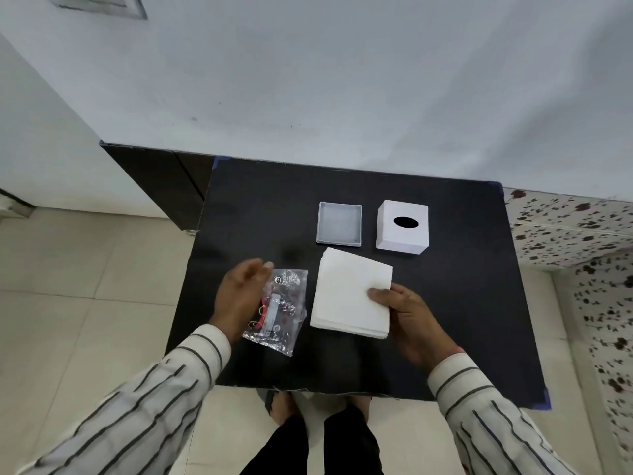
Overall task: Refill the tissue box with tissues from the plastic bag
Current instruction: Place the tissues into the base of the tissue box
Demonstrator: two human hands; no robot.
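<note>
So we've got the stack of tissues (351,296) out on the black table (462,303), right hand (407,317) pinching its right edge with the thumb on top, while the left hand (239,296) hangs loosely spread over the empty-looking plastic bag (284,313). That stack should be light, soft and floppy, so we'd grab it from both sides to keep the sheets squared. The gray tray (339,222) and white box cover (402,226) sit apart just behind it.

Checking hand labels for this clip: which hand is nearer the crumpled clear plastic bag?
Left. The left hand sits at the crumpled clear plastic bag's left edge, open. The right hand is off to the bag's right, gripping the white tissue stack.
</note>
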